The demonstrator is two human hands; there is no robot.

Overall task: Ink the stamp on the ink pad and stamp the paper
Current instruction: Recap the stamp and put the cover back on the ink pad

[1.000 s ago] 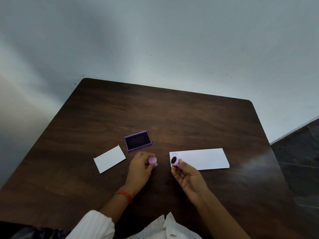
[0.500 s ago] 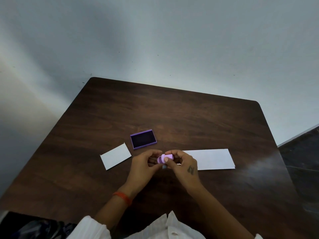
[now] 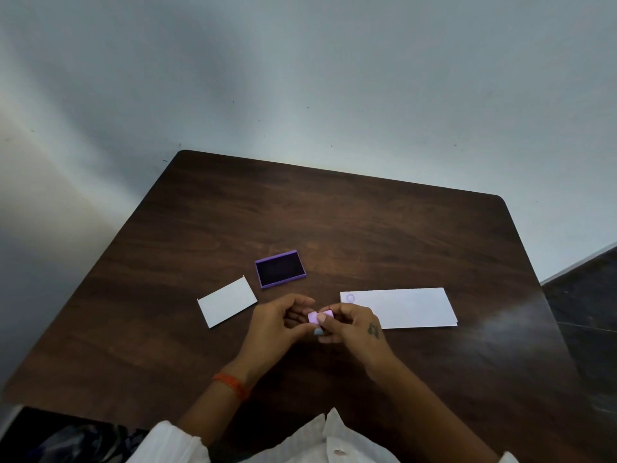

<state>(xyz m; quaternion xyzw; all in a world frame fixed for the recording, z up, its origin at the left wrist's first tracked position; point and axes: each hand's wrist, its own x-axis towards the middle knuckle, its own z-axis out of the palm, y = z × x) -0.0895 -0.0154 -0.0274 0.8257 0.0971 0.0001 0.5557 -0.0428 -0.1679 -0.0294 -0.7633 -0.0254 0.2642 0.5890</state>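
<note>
Pretty much the same as half a sec back. Both hands still together over the near middle of the table [image 3: 384,228], pinching the small lilac stamp [image 3: 320,316] between them. Left hand [image 3: 278,324] curled with fingertips on the stamp's left side; right hand [image 3: 350,325] clamped on it from the right, thumb pressed on top. So both grips closed on the stamp, held just above the wood. Compared with a full second ago: then held apart, a purple piece in each hand; now brought together as one. Open purple ink pad [image 3: 279,269] just beyond the hands, slightly left, untouched. Long white paper [image 3: 400,307] lying to the right, a faint round ring mark [image 3: 350,298] near its left end. Smaller white card [image 3: 227,301] off to the left. Orange band [image 3: 232,384] on the left wrist.
</note>
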